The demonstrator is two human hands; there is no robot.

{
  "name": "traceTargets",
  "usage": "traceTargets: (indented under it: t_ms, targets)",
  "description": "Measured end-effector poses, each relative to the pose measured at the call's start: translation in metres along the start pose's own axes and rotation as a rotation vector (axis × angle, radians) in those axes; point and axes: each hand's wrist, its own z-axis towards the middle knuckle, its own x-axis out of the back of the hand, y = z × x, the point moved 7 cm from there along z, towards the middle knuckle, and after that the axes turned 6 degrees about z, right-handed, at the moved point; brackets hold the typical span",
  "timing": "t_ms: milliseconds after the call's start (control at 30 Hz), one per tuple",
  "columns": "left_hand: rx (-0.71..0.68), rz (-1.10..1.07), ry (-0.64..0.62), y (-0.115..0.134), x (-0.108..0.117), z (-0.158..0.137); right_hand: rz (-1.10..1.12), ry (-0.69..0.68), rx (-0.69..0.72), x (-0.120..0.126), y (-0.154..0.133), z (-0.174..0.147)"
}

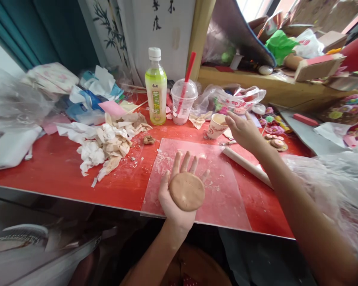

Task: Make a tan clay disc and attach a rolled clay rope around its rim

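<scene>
Palm up, my left hand (178, 209) bears a flat, round disc of brown clay (187, 191), its fingers spread beyond the disc's edge. Beneath it lies a clear plastic sheet (226, 198) with pale scraps on it. My right hand (245, 132) reaches to the back right, fingers extended and apart, beside a small paper cup (215, 129) with pale contents. Its fingertips overlap the cup's rim in view; whether they touch it I cannot tell. A white rolling rod (246, 166) lies below my right hand, partly hidden by the forearm.
On the red table (47, 167) stand a green-labelled drink bottle (156, 89) and a lidded plastic cup (181, 104) with a red straw. Crumpled tissues (107, 145) and plastic bags lie left. Clay flower pieces (276, 139) sit at the right, near plastic wrapping (328, 182).
</scene>
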Motion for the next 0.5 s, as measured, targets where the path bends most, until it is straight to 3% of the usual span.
traceTargets:
  t_ms: [333,500]
  targets:
    - [0.013,0.014,0.011,-0.001,0.002,0.0,0.018,-0.029,-0.026,-0.003,-0.001,0.003]
    - [0.004,0.004,0.017,-0.001,0.002,0.001,0.084,0.03,-0.074,0.011,-0.013,0.001]
